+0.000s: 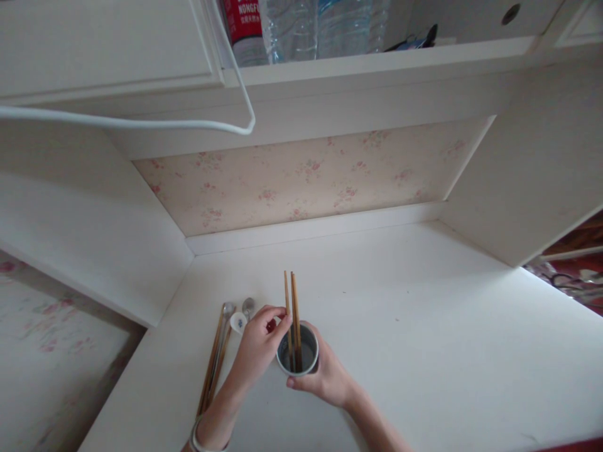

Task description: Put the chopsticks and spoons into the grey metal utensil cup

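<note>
Left hand [260, 339]: mine, thumb and fingertips pinched on one slim wooden chopstick [285, 290], upright, its lower end inside the cup. White band [201, 441] about my wrist.

Right hand [330, 375]: mine, grasping the grey cup [309, 349] from the right side, thumb at the near side, fingers at the far side. Cup round, dark within, pale at the rim, mouth turned up towards me.

Within the cup: further chopsticks [295, 298], wooden, close together, just right of the one I pinch; tops well above the rim. Whether their tips touch the bottom I cannot tell.

Beside my left forearm, lying on the white surface [391, 351]: a narrow group of long wooden sticks [210, 370], partly hidden by my arm; one metal spoon [228, 308], its bowl at the far end of the group; one white spoon [238, 322] with a small dark mark in its bowl; one smaller metal spoon [249, 305], just beyond my knuckles, handle mostly hidden.

At the back: floral panel [306, 179], cream with pink sprigs, set between white side walls.

Above: shelf [391, 63] with clear plastic bottles [311, 31], one red-labelled; white cable [141, 122] hanging in front, bent at its right end.
</note>
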{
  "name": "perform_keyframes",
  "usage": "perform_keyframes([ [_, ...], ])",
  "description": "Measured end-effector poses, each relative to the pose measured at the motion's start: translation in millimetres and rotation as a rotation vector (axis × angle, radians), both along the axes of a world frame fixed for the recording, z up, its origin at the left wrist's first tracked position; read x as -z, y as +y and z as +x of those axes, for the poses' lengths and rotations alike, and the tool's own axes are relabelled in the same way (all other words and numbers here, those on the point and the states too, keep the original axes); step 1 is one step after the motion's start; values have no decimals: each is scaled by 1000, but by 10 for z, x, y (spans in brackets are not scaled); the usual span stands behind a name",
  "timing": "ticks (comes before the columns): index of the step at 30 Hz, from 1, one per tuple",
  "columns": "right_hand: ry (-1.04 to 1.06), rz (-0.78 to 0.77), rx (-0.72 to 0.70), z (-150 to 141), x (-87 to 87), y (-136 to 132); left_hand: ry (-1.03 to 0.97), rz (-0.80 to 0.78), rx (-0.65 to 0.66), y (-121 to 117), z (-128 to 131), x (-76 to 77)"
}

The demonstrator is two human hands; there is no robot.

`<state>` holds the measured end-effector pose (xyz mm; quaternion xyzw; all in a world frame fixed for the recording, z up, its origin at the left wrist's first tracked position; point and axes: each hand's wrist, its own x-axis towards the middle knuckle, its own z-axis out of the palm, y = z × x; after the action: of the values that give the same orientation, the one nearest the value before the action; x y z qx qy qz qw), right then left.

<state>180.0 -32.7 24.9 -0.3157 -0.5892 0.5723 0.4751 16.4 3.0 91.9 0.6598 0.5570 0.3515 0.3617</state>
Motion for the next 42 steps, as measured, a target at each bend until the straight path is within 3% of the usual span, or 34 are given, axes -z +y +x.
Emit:
perform_keyframes([
  [13,16,9,15,-25,98,-11,-4,23,73,-53,2,26],
  [22,-32,-15,46,-27,145,-33,-151,-58,203,159,41,-87],
  [32,-58,-10,58,-32,152,-38,-160,-37,140,113,105,-175],
  [42,-51,-5,53,-28,172,-30,-212,-145,183,126,57,-48],
])
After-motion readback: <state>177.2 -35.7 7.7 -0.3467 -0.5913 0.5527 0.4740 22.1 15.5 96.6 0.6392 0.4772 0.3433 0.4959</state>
